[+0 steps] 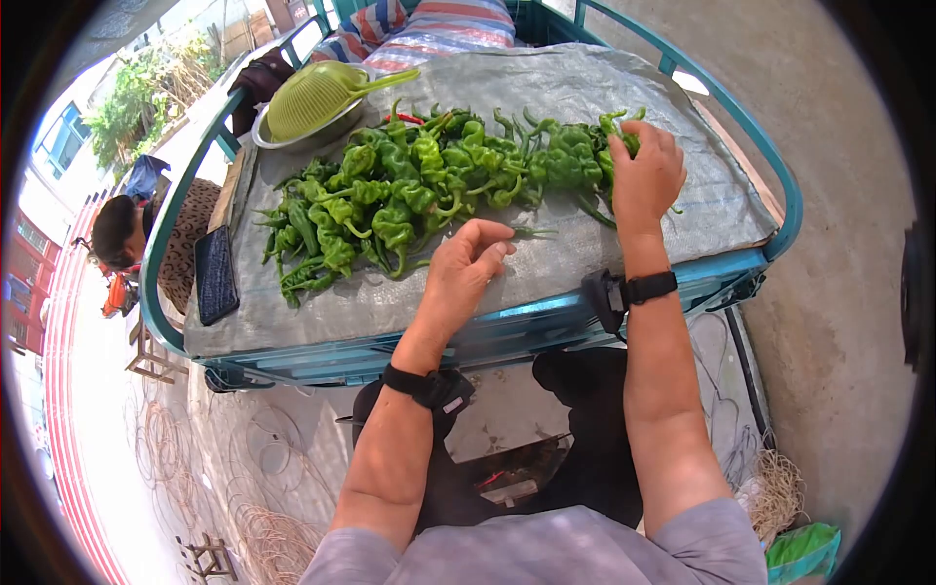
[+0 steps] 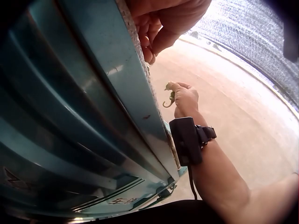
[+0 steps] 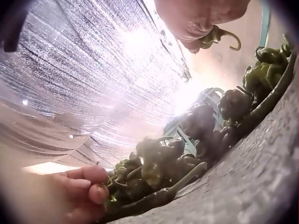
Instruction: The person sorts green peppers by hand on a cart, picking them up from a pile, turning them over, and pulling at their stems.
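Green peppers (image 1: 395, 185) lie in a wide heap on a grey woven sheet (image 1: 575, 83). At the heap's right end, the right hand (image 1: 651, 180) has its fingers bent round a green pepper, whose curled stem (image 3: 231, 39) sticks out in the right wrist view. The left hand (image 1: 466, 265) is at the heap's front edge, thumb and forefinger close together beside a thin green tip (image 1: 534, 232). In the left wrist view the left hand (image 2: 170, 21) has bent fingers near the sheet's edge; whether they pinch anything cannot be told.
A green strainer (image 1: 310, 100) sits in a metal bowl (image 1: 263, 132) at the back left. A dark phone (image 1: 215, 276) lies on the sheet's left side. Teal rails (image 1: 780, 185) border the cart bed. Another person (image 1: 122, 232) is beyond the left rail.
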`<action>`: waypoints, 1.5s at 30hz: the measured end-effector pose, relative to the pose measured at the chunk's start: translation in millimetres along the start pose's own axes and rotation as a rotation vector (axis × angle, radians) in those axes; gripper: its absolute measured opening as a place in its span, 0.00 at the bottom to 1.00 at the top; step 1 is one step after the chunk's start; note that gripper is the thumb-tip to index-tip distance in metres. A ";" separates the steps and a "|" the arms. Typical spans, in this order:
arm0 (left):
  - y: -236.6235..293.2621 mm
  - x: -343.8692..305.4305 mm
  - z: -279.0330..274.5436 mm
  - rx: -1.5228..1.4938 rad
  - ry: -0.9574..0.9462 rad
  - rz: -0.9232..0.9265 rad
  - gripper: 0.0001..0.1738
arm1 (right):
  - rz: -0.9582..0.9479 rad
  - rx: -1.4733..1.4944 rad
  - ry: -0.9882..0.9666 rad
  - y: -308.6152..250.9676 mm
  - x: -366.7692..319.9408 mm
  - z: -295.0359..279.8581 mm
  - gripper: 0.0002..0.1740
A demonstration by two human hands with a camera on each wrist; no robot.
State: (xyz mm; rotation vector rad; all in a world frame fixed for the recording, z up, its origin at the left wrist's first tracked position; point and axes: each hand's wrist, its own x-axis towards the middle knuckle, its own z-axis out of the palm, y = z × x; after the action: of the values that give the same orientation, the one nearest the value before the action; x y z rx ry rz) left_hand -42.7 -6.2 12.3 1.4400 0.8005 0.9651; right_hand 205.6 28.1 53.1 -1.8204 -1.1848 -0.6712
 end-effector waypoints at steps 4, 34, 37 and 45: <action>2.4 -0.9 -0.1 0.005 -0.004 -0.007 0.11 | -0.198 -0.046 0.049 7.7 -13.1 19.4 0.15; 23.4 0.0 2.9 -0.049 0.054 0.061 0.13 | -0.112 0.062 -0.059 -6.5 -12.2 2.0 0.23; 31.3 1.8 8.4 -0.251 0.019 0.107 0.13 | -0.320 -0.049 -0.331 -16.4 -19.7 -15.3 0.21; 28.2 10.6 15.4 -0.387 0.057 0.101 0.14 | -0.453 -0.094 -0.191 -10.4 -27.4 -0.3 0.24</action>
State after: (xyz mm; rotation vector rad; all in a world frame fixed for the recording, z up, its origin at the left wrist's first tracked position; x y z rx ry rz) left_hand -25.8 -6.0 41.6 1.1279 0.5472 1.1709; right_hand 184.9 17.3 35.4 -1.7333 -1.7481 -0.8279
